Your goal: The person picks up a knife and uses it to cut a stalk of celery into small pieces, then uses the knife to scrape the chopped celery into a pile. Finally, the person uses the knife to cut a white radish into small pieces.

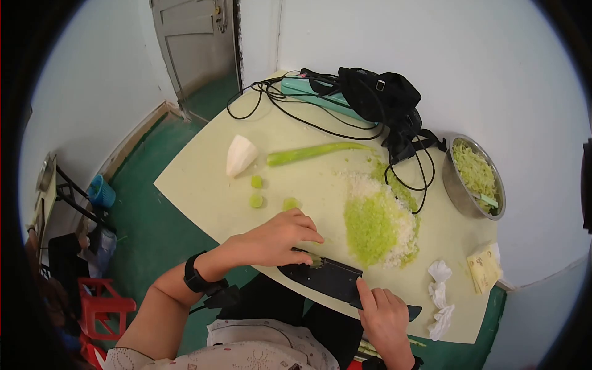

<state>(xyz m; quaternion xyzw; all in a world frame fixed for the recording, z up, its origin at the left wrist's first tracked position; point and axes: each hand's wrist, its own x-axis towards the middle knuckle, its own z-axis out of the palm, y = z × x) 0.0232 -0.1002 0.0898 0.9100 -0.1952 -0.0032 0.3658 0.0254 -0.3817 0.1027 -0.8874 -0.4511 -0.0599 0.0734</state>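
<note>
Closest to the lens, the right hand is wrapped around the handle of a dark cleaver, with the index finger stretched forward along the blade's spine. The blade rests flat-edged on the pale yellow table, near its front rim. Just left of the blade, the left hand has its fingers bunched together and pressed down on a small green stem piece, which touches the blade. A black smartwatch sits on that wrist.

Just beyond the blade lies a heap of minced green and white vegetable. Three round green slices lie loose on the table beyond the left hand, and past them are a peeled white radish chunk and a long green stalk. At the right edge stands a steel bowl filled with shredded vegetable. A black bag with tangled cables occupies the far corner. Crumpled tissue lies near the right hand.
</note>
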